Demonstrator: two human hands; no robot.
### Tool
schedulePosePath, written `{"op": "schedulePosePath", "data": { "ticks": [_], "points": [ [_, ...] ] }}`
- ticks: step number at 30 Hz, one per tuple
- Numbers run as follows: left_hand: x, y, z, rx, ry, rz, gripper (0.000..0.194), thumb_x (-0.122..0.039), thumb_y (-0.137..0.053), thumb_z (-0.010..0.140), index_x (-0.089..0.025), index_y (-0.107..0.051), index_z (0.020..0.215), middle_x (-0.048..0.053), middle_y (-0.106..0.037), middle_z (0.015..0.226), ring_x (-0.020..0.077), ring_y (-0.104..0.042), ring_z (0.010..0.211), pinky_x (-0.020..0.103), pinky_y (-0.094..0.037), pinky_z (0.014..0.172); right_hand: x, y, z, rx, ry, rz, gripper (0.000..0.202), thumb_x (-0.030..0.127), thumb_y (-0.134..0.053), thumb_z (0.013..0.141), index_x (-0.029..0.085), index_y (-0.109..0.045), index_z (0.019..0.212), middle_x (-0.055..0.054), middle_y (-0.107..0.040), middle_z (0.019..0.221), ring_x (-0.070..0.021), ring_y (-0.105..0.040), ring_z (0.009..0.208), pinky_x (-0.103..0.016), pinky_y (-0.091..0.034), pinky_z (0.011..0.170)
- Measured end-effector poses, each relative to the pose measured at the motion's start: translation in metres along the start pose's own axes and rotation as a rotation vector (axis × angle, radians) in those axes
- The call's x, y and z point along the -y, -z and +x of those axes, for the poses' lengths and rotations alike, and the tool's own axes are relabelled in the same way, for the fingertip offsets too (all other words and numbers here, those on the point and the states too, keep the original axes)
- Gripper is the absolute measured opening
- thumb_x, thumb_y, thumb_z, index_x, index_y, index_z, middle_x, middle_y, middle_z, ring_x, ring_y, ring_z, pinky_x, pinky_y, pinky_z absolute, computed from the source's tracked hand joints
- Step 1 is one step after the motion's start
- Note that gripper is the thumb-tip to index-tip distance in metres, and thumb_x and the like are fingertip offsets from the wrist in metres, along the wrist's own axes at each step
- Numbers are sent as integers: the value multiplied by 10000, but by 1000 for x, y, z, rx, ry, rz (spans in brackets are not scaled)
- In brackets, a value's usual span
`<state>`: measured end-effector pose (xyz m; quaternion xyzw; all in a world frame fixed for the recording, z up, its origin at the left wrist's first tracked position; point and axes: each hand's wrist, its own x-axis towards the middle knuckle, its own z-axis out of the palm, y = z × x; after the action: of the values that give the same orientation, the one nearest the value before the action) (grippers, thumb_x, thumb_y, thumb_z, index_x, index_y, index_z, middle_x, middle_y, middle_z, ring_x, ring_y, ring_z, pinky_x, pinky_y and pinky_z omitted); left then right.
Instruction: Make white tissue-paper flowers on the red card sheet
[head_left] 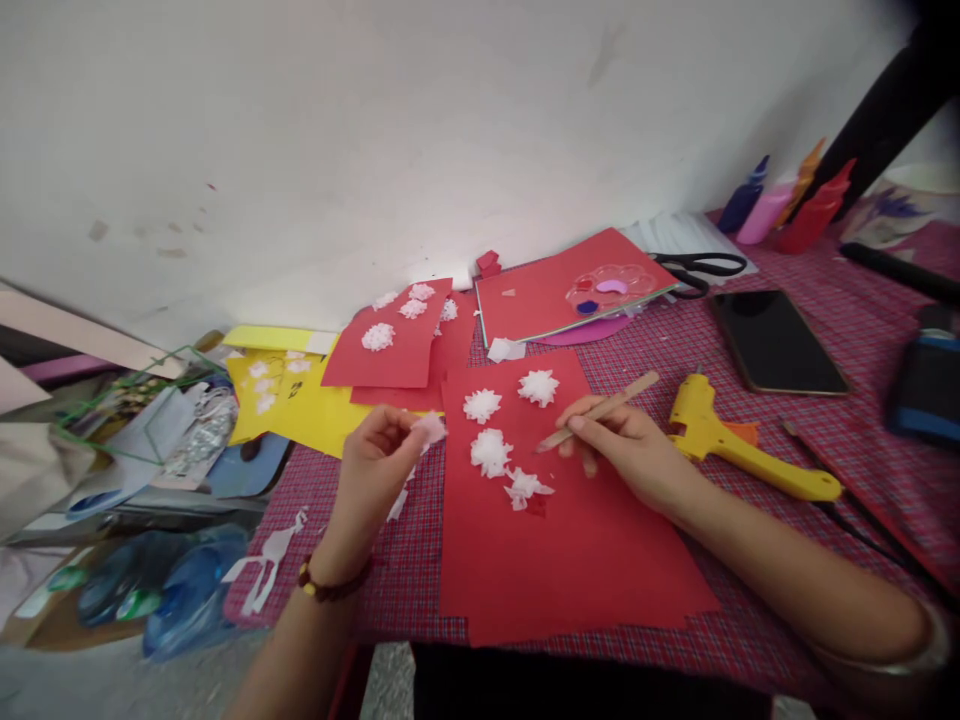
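Observation:
My left hand pinches a small piece of white tissue paper at the left edge of a red sheet of paper. In my right hand is a wooden craft stick, its lower tip just above the sheet. Several ruffled white paper flowers sit on the upper part of this sheet. The lowest flower looks looser and less round, with a darker wet-looking patch beside it. More tissue scraps lie on the cloth, partly behind my left hand.
Right of the sheet lie a yellow glue gun, a black phone and black scissors. Paint bottles stand at the back right. Behind are red cards with flowers, yellow paper and a palette.

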<state>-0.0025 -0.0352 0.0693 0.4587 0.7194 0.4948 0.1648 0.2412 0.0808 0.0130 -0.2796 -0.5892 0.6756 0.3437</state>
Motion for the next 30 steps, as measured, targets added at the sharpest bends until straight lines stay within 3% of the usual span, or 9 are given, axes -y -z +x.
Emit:
{"op": "schedulePosePath", "data": {
  "ticks": [4,10,19,25,30],
  "points": [
    [-16,-32,-6,208,156,-379,177,-240,-712,718,-188,-594,839,-58,-568,634,74,-509,569,179,-393,558,8,-2,-7,48,134,74,206,367,-572,892,188,-658,946,-25,-697,768,-80,-555,477,-221,-449,486],
    [-18,-64,-10,391,253,-435,138,-259,-739,713,-151,-662,751,-4,-653,691,85,-556,636,185,-420,599,13,-5,-10,81,165,18,225,370,-565,901,190,-669,986,-41,-720,825,-78,-568,491,-227,-487,503],
    [-19,-68,-16,385,314,-528,106,-229,-747,699,-155,-682,736,-16,-642,647,76,-553,594,175,-437,575,9,-5,-8,61,179,2,188,316,-544,920,192,-672,980,-21,-694,815,-62,-570,485,-209,-467,489],
    [-21,-68,-18,388,394,-755,204,-347,-713,753,-145,-686,751,30,-692,734,100,-609,646,209,-488,631,9,-4,-9,43,179,49,174,305,-534,924,196,-664,961,-12,-683,810,-63,-567,482,-214,-459,490],
    [-21,-70,-18,419,415,-794,205,-252,-789,672,-161,-621,745,-12,-660,639,77,-579,574,175,-448,567,9,-4,-9,60,174,94,163,294,-533,926,200,-661,964,-3,-680,803,-60,-568,483,-210,-458,496]
  ]
}}
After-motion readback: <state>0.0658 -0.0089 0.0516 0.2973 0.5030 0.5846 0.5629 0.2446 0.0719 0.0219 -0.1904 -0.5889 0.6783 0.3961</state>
